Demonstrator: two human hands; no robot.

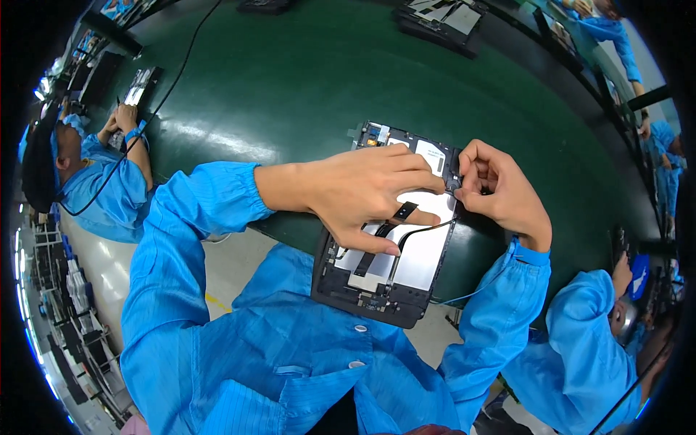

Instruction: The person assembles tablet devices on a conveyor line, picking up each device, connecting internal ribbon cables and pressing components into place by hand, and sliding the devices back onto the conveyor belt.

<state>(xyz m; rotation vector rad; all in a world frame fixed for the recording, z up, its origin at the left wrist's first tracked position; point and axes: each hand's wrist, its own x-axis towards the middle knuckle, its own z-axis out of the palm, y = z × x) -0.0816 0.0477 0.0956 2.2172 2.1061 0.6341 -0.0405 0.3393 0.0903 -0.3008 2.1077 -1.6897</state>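
Note:
An opened tablet (pixel 428 257) lies in front of me, its silver inner panels, black frame and small circuit parts showing. My left hand (pixel 370 188) rests across it with the fingers spread, covering its middle. Near those fingertips are a black flat ribbon cable (pixel 365 263) and a thin black cable (pixel 415 232) that curves over the silver panel. My right hand (pixel 500 190) is at the tablet's right edge, thumb and fingers pinched together close to the frame. Whatever is between those fingertips is too small to make out.
The tablet's near end overhangs the green table (pixel 275 94) edge. Stacked device parts (pixel 442 22) stand at the far side. A black cable (pixel 181 80) hangs across the left. Co-workers in blue sit at the left (pixel 109 181) and right (pixel 580 348). A thin cord (pixel 478 290) runs from my right wrist.

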